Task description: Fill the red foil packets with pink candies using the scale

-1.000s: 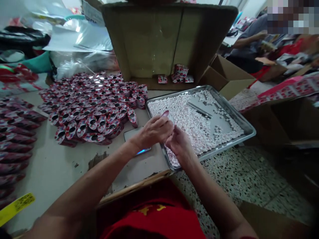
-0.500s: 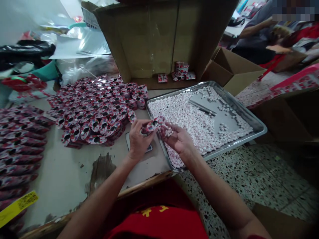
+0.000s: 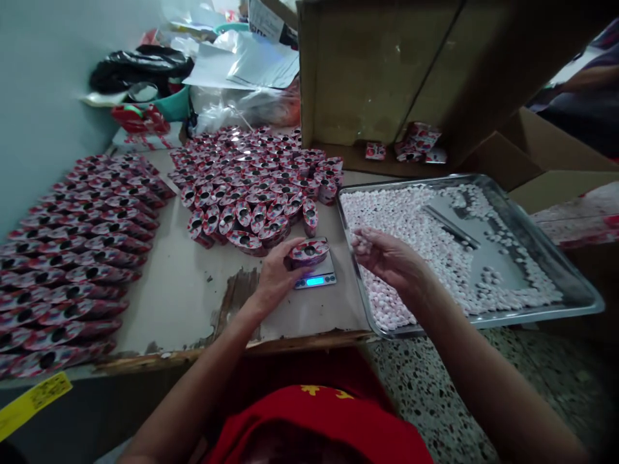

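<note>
My left hand [image 3: 275, 276] grips a small red and white patterned carton [image 3: 309, 253] with an oval top and a dark hole in it. The carton is upright on a small digital scale [image 3: 327, 269] whose display glows blue; whether its full weight rests there I cannot tell. My right hand [image 3: 397, 259] is curled around a few small white pellets [image 3: 360, 242], over the left side of a metal tray [image 3: 503, 318]. Many loose white pellets [image 3: 401, 219] are spread in that tray. One similar carton [image 3: 310, 216] stands just behind the scale.
Many patterned cartons [image 3: 242, 193] stand packed at the back of the table, with rows of more [image 3: 82, 258] at left. A metal bar [image 3: 451, 227] lies in the tray. Behind stands a large cardboard box [image 3: 358, 71]. Another person's arm [image 3: 587, 78] shows at upper right.
My left hand has lowered the carton onto the scale, and the display is now lit. My right hand has drawn away from the carton and turned over, pellets still in it. The view has swung left.
</note>
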A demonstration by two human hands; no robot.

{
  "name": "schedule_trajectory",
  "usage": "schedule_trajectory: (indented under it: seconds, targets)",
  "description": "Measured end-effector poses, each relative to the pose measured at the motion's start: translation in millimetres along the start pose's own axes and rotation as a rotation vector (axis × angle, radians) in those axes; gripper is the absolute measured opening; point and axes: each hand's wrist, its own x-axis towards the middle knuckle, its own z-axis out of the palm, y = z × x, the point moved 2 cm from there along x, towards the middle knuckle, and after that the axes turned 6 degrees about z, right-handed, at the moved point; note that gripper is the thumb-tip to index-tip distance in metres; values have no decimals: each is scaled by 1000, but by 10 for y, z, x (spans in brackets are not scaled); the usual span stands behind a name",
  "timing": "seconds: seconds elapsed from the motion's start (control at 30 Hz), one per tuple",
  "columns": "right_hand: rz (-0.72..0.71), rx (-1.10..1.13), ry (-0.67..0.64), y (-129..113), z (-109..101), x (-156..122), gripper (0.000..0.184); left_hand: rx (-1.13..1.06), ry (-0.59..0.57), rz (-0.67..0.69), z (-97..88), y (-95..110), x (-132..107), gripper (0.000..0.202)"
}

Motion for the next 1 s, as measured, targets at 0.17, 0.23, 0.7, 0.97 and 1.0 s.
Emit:
schedule_trajectory:
  seconds: [0.17, 0.23, 0.7, 0.97, 1.0]
  targets:
    - [3, -336, -124, 38, 425, 63, 22, 4, 50, -77, -478, -156, -245, 48]
    - [1, -504, -168, 46, 533, 115, 19, -20, 149, -174, -691, -197, -393, 40]
    - [-151, -1066, -155, 7, 826, 329, 22, 7, 319, -127, -1015, -5, -635, 39]
    - [-182, -1178, -144, -36, 883, 327, 20, 15, 313, -108, -1066, 7, -636, 36]
    - [-197, -1182, -152, -38, 897, 321, 19, 15, 314, -101, -1059, 18, -625, 35]
